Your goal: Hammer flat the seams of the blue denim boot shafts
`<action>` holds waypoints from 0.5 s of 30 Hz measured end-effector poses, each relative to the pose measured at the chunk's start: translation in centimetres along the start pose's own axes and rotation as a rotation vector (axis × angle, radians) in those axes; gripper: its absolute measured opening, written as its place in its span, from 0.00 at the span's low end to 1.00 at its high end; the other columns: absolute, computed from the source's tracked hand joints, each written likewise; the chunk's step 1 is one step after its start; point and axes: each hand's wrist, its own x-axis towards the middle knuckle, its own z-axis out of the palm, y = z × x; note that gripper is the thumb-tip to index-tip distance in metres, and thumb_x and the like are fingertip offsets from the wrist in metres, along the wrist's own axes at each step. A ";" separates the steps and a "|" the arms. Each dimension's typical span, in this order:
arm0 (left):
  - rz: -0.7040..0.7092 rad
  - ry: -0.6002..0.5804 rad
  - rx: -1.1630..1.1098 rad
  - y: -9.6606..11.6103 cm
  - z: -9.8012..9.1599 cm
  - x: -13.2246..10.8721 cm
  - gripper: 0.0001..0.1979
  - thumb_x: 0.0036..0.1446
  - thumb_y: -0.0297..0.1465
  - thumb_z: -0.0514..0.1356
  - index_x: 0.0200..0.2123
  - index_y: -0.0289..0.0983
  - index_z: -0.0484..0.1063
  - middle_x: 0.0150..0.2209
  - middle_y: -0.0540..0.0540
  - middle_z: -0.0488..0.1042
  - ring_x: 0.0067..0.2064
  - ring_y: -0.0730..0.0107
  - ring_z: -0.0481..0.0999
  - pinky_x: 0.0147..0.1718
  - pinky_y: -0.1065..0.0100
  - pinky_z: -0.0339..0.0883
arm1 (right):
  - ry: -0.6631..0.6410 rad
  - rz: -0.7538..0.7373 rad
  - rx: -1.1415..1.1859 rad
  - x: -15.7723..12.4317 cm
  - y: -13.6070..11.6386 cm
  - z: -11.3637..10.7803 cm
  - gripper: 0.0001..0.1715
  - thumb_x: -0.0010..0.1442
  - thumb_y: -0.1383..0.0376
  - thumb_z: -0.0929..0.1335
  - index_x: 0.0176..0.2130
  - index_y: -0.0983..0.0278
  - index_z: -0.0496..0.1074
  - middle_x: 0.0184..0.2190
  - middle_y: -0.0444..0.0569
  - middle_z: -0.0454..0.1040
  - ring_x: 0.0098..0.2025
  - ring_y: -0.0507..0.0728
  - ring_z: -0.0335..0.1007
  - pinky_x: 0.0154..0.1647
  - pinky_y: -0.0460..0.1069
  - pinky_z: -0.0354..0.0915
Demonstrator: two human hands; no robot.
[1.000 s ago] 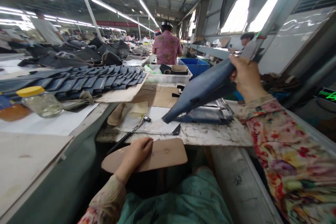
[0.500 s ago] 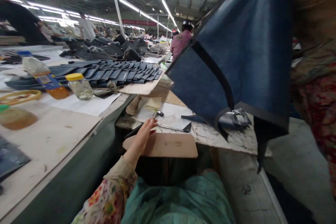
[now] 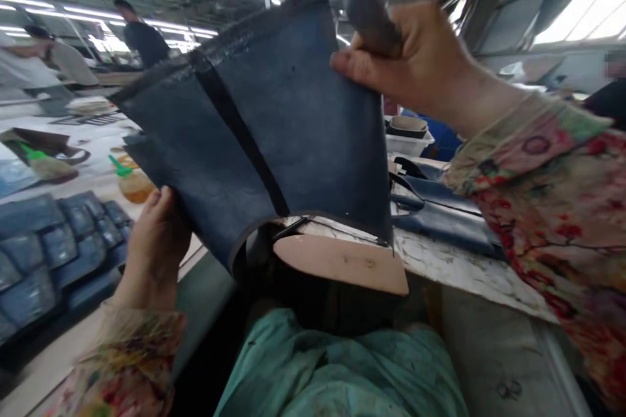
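Note:
A dark blue leather panel point(image 3: 293, 111), shaped like a flat boot shaft, is held up in front of me. A black strip runs down its middle, and its lower edge is curved and dark-trimmed. My left hand point(image 3: 159, 244) grips the lower left edge, thumb on the near face. At the upper right edge, my right hand point(image 3: 420, 55) pinches the panel between thumb and fingers. A blurred dark grey thing point(image 3: 372, 19) sticks out of the right fist; its kind cannot be made out. Below the panel lies a tan tapered board point(image 3: 342, 264) at the bench edge.
More blue pieces point(image 3: 440, 221) lie on the stained white bench to the right. Overlapping blue pieces point(image 3: 63, 241) cover the left table, near a green-tipped bottle point(image 3: 132, 182). A white bin point(image 3: 408, 140) stands behind. Co-workers point(image 3: 141, 32) are at the far left.
The view has turned right. My left hand has left the bench by the board and taken the panel's left edge. The panel has swung left, in front of me.

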 end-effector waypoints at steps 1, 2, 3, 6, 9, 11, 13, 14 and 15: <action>-0.045 0.008 -0.012 -0.7 -0.8 0.0 0.15 0.57 0.34 0.59 0.48 0.38 0.68 0.48 0.56 0.75 0.55 0.72 0.67 0.55 0.68 0.62 | -0.053 -0.086 -0.090 -0.3 0.3 0.8 0.23 0.57 0.58 0.65 0.20 0.73 0.62 0.16 0.32 0.46 0.21 0.38 0.47 0.25 0.38 0.40; -0.101 0.026 -0.021 -1.6 -1.4 -0.1 0.15 0.57 0.33 0.59 0.47 0.39 0.68 0.47 0.56 0.75 0.53 0.73 0.68 0.52 0.69 0.64 | -0.077 -0.131 -0.119 -0.5 0.7 1.5 0.24 0.58 0.58 0.64 0.20 0.73 0.62 0.17 0.32 0.47 0.21 0.38 0.44 0.25 0.39 0.41; -0.162 0.050 -0.025 -2.5 -1.9 -0.2 0.14 0.57 0.34 0.59 0.47 0.40 0.69 0.46 0.56 0.75 0.51 0.74 0.69 0.49 0.70 0.65 | -0.103 -0.152 -0.126 -0.6 1.1 2.0 0.24 0.59 0.58 0.64 0.20 0.72 0.62 0.17 0.33 0.47 0.21 0.39 0.43 0.25 0.40 0.42; -0.299 0.106 -0.016 -5.3 -2.4 -1.1 0.14 0.57 0.35 0.57 0.46 0.41 0.69 0.46 0.53 0.75 0.49 0.72 0.72 0.43 0.70 0.68 | -0.185 -0.140 -0.122 -1.1 2.2 3.1 0.24 0.60 0.56 0.63 0.21 0.70 0.62 0.18 0.34 0.48 0.23 0.41 0.47 0.28 0.40 0.46; -0.353 0.083 -0.010 -8.5 -1.6 -2.8 0.17 0.60 0.39 0.52 0.49 0.40 0.68 0.51 0.48 0.73 0.53 0.67 0.70 0.45 0.66 0.69 | -0.270 -0.096 -0.099 -2.2 3.2 3.9 0.26 0.60 0.52 0.63 0.22 0.69 0.64 0.19 0.36 0.51 0.26 0.43 0.56 0.34 0.43 0.53; -0.446 0.034 0.010 -11.0 -0.8 -4.7 0.22 0.61 0.44 0.46 0.53 0.40 0.64 0.55 0.45 0.70 0.56 0.64 0.68 0.46 0.63 0.69 | -0.360 -0.094 -0.083 -3.5 3.8 4.6 0.26 0.59 0.50 0.63 0.22 0.68 0.65 0.19 0.37 0.55 0.27 0.45 0.59 0.34 0.43 0.54; -0.611 -0.055 0.062 -13.6 0.0 -7.1 0.28 0.61 0.49 0.40 0.56 0.41 0.61 0.57 0.43 0.67 0.55 0.63 0.69 0.46 0.61 0.69 | -0.505 -0.084 -0.082 -5.2 4.3 5.3 0.25 0.57 0.49 0.65 0.22 0.66 0.65 0.19 0.38 0.59 0.25 0.45 0.58 0.31 0.43 0.53; -0.699 -0.110 0.099 -14.8 0.3 -8.5 0.30 0.60 0.51 0.38 0.56 0.41 0.60 0.57 0.42 0.67 0.54 0.62 0.70 0.45 0.60 0.70 | -0.593 -0.061 -0.096 -6.1 4.6 5.5 0.24 0.56 0.50 0.66 0.21 0.65 0.66 0.19 0.39 0.61 0.23 0.46 0.58 0.29 0.43 0.52; -0.764 -0.164 0.138 -15.9 0.6 -9.8 0.32 0.59 0.54 0.37 0.56 0.41 0.61 0.56 0.41 0.68 0.52 0.60 0.72 0.44 0.59 0.71 | -0.683 -0.024 -0.117 -7.1 5.0 5.7 0.22 0.56 0.51 0.67 0.21 0.65 0.66 0.18 0.40 0.62 0.22 0.46 0.57 0.27 0.44 0.50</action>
